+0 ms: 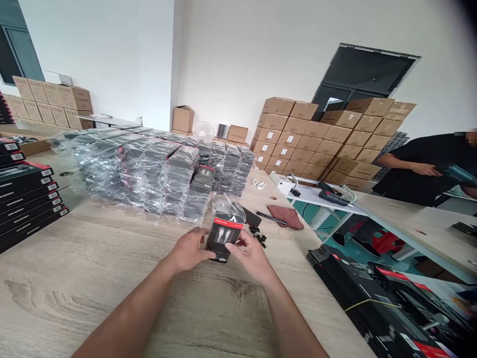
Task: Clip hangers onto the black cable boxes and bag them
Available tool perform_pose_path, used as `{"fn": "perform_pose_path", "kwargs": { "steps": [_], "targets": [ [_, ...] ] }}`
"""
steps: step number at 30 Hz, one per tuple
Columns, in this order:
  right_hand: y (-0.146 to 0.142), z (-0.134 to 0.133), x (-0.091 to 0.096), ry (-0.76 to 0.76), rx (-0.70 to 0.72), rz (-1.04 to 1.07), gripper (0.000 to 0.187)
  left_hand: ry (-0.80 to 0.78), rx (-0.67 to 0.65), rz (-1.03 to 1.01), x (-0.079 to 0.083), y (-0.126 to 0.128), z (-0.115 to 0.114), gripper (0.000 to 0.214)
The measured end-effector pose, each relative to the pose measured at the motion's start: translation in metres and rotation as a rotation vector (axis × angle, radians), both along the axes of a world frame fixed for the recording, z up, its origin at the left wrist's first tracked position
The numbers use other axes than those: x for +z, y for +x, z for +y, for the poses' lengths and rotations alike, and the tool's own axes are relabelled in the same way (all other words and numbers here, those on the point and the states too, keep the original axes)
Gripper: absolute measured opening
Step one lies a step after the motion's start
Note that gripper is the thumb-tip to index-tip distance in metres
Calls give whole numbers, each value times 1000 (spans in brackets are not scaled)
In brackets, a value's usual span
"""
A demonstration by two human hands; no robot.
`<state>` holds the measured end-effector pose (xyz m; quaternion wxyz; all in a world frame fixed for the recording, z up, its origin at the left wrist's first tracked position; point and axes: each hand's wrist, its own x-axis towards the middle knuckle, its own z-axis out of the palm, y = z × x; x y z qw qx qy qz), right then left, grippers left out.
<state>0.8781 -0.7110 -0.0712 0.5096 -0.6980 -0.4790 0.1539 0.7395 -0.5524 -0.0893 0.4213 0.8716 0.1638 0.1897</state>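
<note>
Between my two hands stands a small black product box (pixel 224 236) with a red band and a picture of two light-coloured parts on its front. Clear plastic wrap sticks up loosely around its top. My left hand (pixel 191 251) grips the box's left side, thumb near the lower front corner. On the other side my right hand (pixel 251 254) holds it, thumb lying on the front face. Small black parts (pixel 258 236) lie just right of the box, beside a dark flat object (pixel 250 217) partly hidden behind it.
Plastic-wrapped box stacks (pixel 149 169) fill the table's back. Black boxes (pixel 28 199) stand at left; banded flat cartons (pixel 357 288) lie at right. A black pen (pixel 271 218) rests by a reddish cloth (pixel 286 217). Brown cartons (pixel 294 139) line the wall. A co-worker (pixel 421 164) stands at right.
</note>
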Motion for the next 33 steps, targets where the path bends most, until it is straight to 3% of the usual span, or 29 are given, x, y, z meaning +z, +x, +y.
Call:
{"fn": "perform_pose_path", "kwargs": {
  "steps": [2,6,9,11,14,19,25,29,33],
  "targets": [
    [2,1,-7,-37,43,33,31,-76,0,-110,2,1,-2,45],
    [4,1,-16,-100,122,78,34,-81,-29,-109,-3,3,3,23],
    [1,2,-10,18,98,136,45,-119,-86,-101,-10,5,8,20],
    [-2,4,-2,142,93,203,40,-196,-135,-131,-13,5,6,22],
    [-1,7,5,279,-15,317,27,-407,-202,-151,-10,3,-4,30],
    [18,-3,6,548,-315,715,23,-661,-251,-8,1,-3,-20,55],
    [22,-10,6,578,-327,870,25,-681,-248,111,8,-4,-36,46],
    [16,-9,11,626,-275,896,26,-930,-253,-117,15,4,-60,39],
    [15,-12,15,640,-182,872,36,-1070,-197,-380,42,15,-65,32]
  ]
}}
